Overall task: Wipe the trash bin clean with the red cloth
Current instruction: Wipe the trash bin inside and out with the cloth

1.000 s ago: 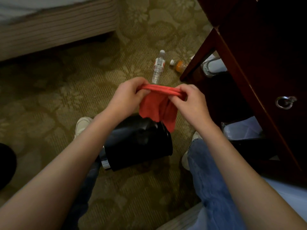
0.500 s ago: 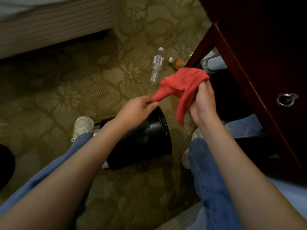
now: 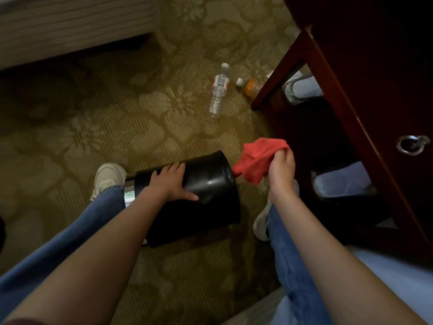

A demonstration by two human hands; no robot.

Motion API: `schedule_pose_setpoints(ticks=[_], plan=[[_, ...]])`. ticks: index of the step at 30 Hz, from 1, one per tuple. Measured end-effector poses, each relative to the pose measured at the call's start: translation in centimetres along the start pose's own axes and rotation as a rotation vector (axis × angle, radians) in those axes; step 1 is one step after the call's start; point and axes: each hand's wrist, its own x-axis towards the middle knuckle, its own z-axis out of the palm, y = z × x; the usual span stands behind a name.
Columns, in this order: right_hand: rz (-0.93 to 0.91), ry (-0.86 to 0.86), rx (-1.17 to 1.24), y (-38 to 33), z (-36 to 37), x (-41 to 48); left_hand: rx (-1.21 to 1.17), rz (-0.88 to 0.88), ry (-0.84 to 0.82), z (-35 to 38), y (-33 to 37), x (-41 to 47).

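A black trash bin (image 3: 210,198) lies on its side on the patterned carpet between my feet, its wider end toward the right and a silver part at its left end. My left hand (image 3: 169,182) rests flat on the bin's upper side with fingers spread. My right hand (image 3: 281,170) grips a bunched red cloth (image 3: 259,158) just right of the bin's wide end. The cloth hangs in the air beside the bin's edge; whether it touches the bin I cannot tell.
A clear water bottle (image 3: 219,92) and a small orange bottle (image 3: 249,86) lie on the carpet beyond the bin. A dark wooden desk (image 3: 365,95) with a ring pull stands at right, lined bins beneath it. A bed base (image 3: 70,26) spans the top left.
My left hand let go of the cloth and came down onto the bin's side. My right hand lowered the bunched cloth to beside the bin's wide end.
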Motion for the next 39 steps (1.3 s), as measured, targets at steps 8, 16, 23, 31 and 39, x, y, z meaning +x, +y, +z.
schedule_pose_setpoints(ticks=[8, 16, 23, 31, 39], plan=[[-0.258, -0.420, -0.765, 7.6, 0.3, -3.0, 0.076, 0.044, 0.259, 4.3, 1.3, -3.2], [-0.191, -0.385, -0.854, 8.7, -0.4, -3.9, -0.111, -0.476, 0.241, 3.1, -3.5, -3.6], [0.028, -0.308, -0.892, 8.5, 0.6, -2.7, -0.428, -0.539, 0.084, 2.4, -6.4, -2.5], [0.063, -0.281, -0.934, 8.2, 1.3, -2.5, -0.350, -0.532, 0.177, 3.4, -5.2, -2.9], [0.255, -0.303, -0.867, 9.1, 0.6, -2.7, -0.359, -0.476, 0.360, 2.2, -4.2, -1.8]])
